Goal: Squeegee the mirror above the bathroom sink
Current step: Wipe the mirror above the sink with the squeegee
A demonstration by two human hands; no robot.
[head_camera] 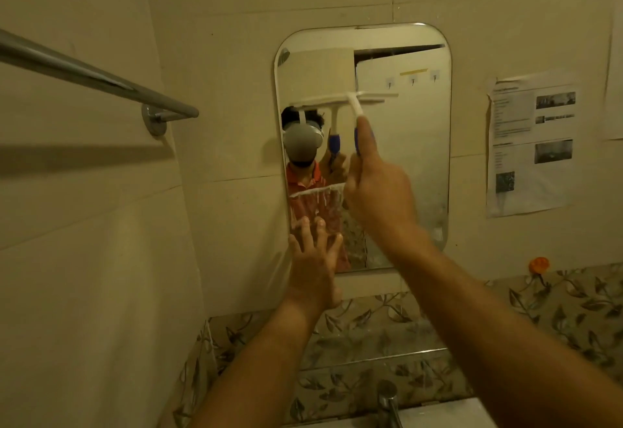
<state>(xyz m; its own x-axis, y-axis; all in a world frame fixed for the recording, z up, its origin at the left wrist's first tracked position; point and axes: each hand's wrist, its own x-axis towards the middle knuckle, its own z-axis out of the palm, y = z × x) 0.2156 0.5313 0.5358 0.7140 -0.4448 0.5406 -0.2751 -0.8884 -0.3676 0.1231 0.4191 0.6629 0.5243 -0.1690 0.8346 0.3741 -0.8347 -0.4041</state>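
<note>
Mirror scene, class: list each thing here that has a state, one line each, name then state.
Mirror: foam line and drips on lower left, upper part cleaner.
Squeegee: blade level against the glass, upper mirror.
Right hand: shut on squeegee handle.
Left hand: open, fingers spread at the mirror's lower edge.
Towel bar: bare.

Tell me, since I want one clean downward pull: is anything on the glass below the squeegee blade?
Yes. The left hand lies spread on the mirror near its lower left, below the squeegee held by the right hand. A foam line crosses the glass between them.
</note>
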